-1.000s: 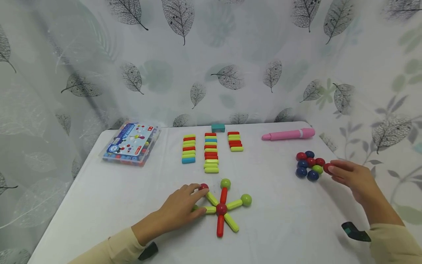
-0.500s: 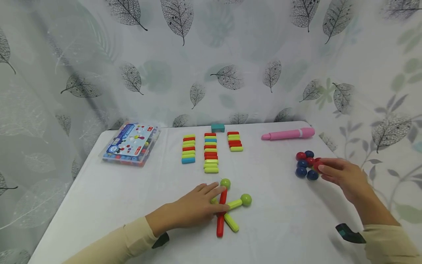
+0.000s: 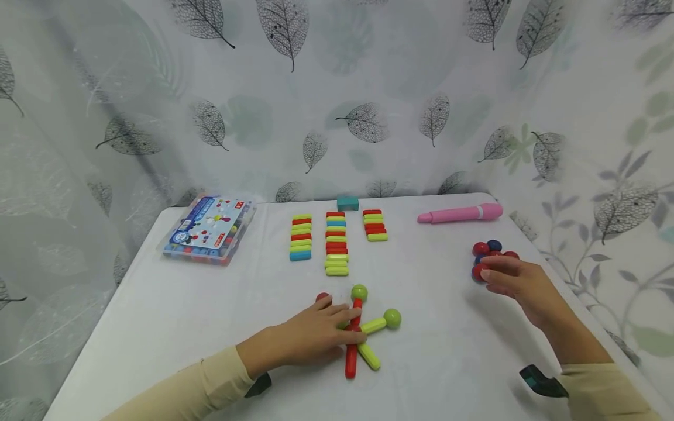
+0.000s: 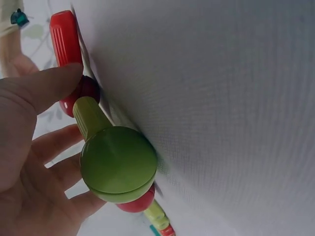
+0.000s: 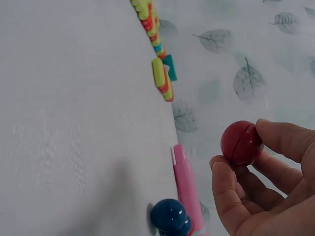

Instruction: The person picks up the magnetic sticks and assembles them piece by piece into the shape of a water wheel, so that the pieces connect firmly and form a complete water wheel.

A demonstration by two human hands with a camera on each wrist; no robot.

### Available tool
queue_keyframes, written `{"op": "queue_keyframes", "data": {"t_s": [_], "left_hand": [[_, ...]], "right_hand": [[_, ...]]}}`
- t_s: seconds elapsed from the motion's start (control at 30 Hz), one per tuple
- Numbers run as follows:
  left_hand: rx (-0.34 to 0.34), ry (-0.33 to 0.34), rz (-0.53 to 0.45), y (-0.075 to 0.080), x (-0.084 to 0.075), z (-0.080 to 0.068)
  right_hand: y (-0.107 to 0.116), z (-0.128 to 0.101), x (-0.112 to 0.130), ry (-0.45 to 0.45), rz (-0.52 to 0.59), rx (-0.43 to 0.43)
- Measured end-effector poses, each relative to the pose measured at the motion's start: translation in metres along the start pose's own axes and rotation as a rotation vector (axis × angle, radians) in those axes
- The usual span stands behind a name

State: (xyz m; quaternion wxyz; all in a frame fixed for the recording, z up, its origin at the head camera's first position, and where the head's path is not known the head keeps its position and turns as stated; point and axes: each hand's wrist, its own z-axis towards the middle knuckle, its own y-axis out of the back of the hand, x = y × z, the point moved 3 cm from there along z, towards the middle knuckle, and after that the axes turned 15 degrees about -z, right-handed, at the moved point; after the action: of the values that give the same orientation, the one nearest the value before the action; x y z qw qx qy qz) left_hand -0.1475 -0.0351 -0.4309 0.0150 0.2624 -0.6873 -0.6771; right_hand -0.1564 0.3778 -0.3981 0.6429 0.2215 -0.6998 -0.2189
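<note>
In the head view a star of red and yellow-green rods (image 3: 351, 361) lies on the white table, with balls on some rod ends. My left hand (image 3: 295, 342) lies over its left side, fingers spread, hiding part of it. The left wrist view has the thumb touching the star's red centre ball (image 4: 88, 93); a green ball (image 4: 118, 162) on a rod end looms in front. To the right, my right hand (image 3: 521, 292) pinches a loose red ball (image 5: 238, 142) between thumb and fingers, just above the table beside a cluster of red and blue balls (image 3: 494, 245).
Three columns of short coloured rods (image 3: 337, 245) lie behind the star, with a teal block (image 3: 347, 203) at the back edge. A clear box (image 3: 207, 228) of parts sits back left. A pink pen-like stick (image 3: 460, 214) lies back right.
My left hand has shifted right from the star's left balls onto its centre. My right hand has carried the red ball leftward, across the front of the ball cluster.
</note>
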Motion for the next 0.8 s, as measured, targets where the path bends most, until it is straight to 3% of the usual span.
{"op": "queue_keyframes", "data": {"t_s": [0.23, 0.8], "left_hand": [[-0.058, -0.024, 0.048, -0.003, -0.001, 0.002], [-0.115, 0.029, 0.116, -0.002, -0.009, 0.005]], "right_hand": [[-0.016, 0.0, 0.013, -0.015, -0.106, 0.035], [-0.029, -0.002, 0.022, 0.032, -0.073, 0.09]]}}
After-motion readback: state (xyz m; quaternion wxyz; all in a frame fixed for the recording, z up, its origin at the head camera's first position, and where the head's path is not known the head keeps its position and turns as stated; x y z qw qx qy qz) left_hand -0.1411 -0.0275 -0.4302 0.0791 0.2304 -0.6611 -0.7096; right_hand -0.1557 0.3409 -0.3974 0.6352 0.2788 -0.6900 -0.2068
